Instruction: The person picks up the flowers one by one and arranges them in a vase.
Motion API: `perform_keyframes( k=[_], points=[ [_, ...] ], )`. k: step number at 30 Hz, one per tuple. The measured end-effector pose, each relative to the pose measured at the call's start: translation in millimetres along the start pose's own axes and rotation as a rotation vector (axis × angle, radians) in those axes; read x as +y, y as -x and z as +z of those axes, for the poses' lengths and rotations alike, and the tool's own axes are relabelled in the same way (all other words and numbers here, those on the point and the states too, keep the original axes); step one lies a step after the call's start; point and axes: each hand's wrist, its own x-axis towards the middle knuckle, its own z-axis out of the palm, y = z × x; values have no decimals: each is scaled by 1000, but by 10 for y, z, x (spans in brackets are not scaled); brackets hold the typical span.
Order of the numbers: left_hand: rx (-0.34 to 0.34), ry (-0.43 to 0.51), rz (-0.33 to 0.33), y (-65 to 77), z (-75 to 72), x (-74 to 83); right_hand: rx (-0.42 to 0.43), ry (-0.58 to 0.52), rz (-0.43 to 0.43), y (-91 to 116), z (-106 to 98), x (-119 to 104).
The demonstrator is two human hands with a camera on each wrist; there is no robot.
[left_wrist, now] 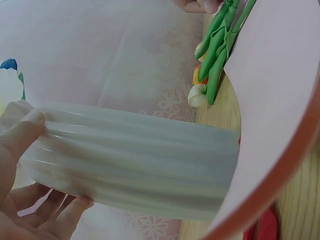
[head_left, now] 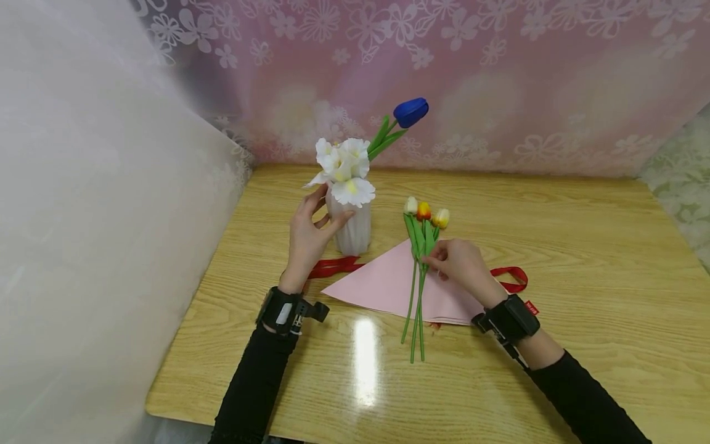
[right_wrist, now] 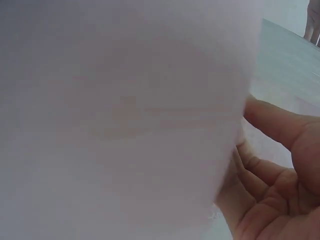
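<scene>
My left hand (head_left: 310, 237) grips the upper part of a white ribbed vase (head_left: 354, 229), thumb on one side and fingers on the other. The left wrist view shows the vase (left_wrist: 140, 160) large. A white iris (head_left: 345, 169) and a blue tulip (head_left: 411, 113) stand in it. My right hand (head_left: 459, 262) pinches at the green stems of three artificial tulips (head_left: 420, 246), white, orange and yellow. These lie across a folded sheet of pink paper (head_left: 377, 280). In the right wrist view the paper (right_wrist: 125, 120) hides the fingertips of the right hand (right_wrist: 280, 175).
Red ribbon (head_left: 333, 266) lies by the vase's base, and a loop of red ribbon (head_left: 513, 279) shows at the paper's right. The wooden table (head_left: 599, 296) runs back to a pink floral curtain (head_left: 477, 80). A white sheet (head_left: 94, 203) hangs at the left.
</scene>
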Motion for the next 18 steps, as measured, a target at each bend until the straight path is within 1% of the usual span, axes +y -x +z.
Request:
perform_keyframes(
  k=[5, 8, 18],
  points=[
    [-2, -3, -4, -2, 3, -6, -45, 51, -17, 9, 33, 18],
    [-1, 0, -3, -3, 5, -12, -57, 69, -21, 17, 50, 18],
    [2, 2, 5, -3, 9, -27, -104, 38, 25, 38, 86, 11]
  ],
)
